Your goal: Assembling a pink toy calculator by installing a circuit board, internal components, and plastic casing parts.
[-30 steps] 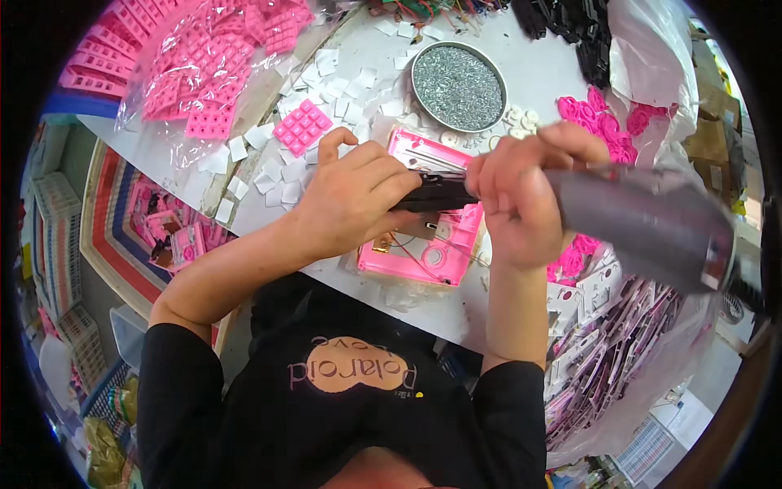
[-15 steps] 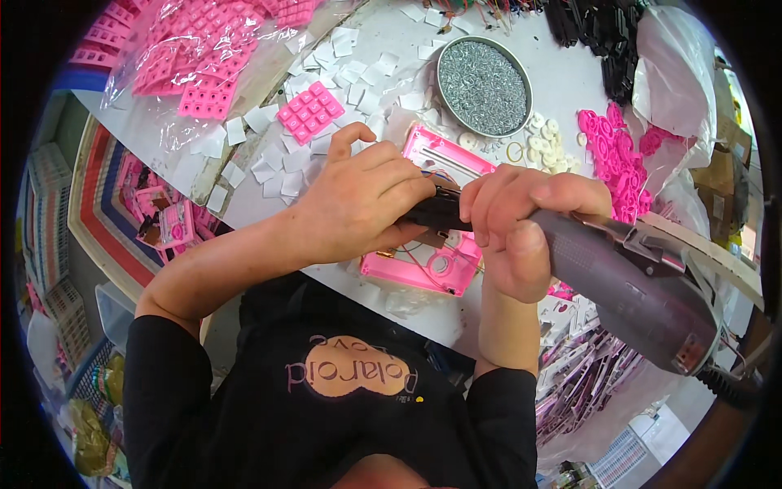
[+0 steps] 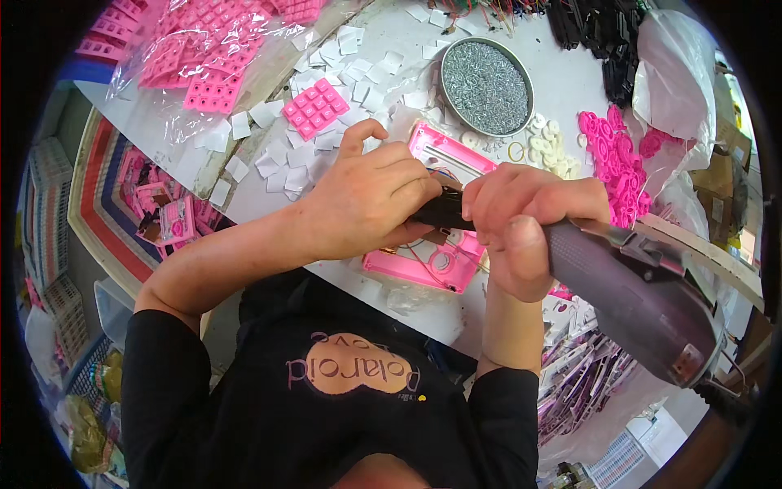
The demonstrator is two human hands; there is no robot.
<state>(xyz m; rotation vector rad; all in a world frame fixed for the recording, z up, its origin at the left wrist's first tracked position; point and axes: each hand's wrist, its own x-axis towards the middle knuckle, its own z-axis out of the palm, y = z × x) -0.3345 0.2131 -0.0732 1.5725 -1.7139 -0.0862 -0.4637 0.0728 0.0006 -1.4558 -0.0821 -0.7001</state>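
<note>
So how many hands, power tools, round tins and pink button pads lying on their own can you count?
Left hand and right hand: 2
Power tool: 1
Round tin: 1
Lone pink button pad: 1
Total: 5

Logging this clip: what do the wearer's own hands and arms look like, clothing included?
The bare left hand and bare right hand show no gloves, rings or watch. Short black fabric sleeves end near the elbows. They belong to a black T-shirt whose chest carries a rounded, two-lobed orange print with dark lettering.
</note>
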